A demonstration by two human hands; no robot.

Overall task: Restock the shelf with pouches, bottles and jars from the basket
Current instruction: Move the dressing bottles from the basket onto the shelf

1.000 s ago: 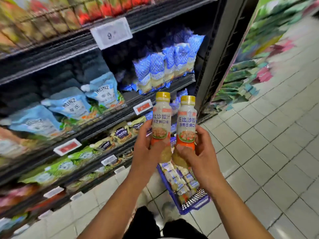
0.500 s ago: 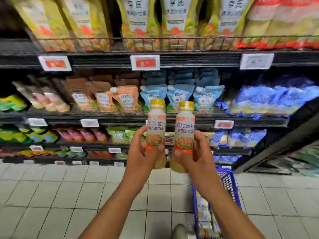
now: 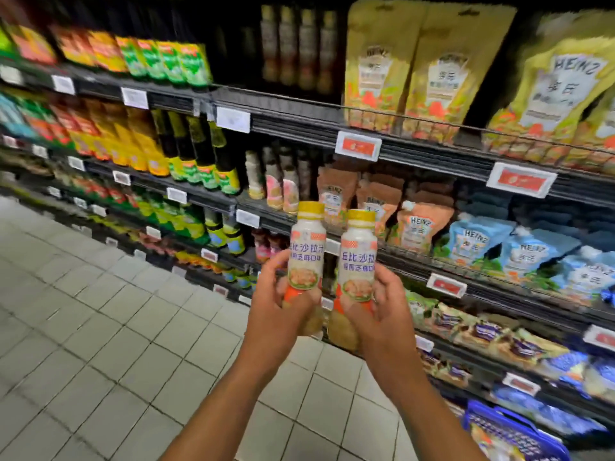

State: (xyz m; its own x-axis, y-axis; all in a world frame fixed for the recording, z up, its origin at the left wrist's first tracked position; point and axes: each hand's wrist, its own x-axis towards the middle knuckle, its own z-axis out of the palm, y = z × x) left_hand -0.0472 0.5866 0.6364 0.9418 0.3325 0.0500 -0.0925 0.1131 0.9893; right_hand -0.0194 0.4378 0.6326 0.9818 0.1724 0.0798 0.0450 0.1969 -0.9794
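Holding two dressing bottles upright, side by side, well short of shelf. Left bottle (image 3: pixel 304 254) in left hand (image 3: pixel 279 314), right bottle (image 3: pixel 357 261) in right hand (image 3: pixel 386 314). Fingers of both hands curled round lower bodies, yellow caps up. Step: carrying to slot, not yet placed. Similar small bottles (image 3: pixel 281 189) stand on mid shelf (image 3: pixel 213 201), likely target. Next move: reach forward, set each upright into gap, labels out. Basket (image 3: pixel 512 434) low right by shelf.

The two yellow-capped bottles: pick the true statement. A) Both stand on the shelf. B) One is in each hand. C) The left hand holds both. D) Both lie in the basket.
B: the left hand grips the left bottle, the right hand the right bottle, off the shelf.
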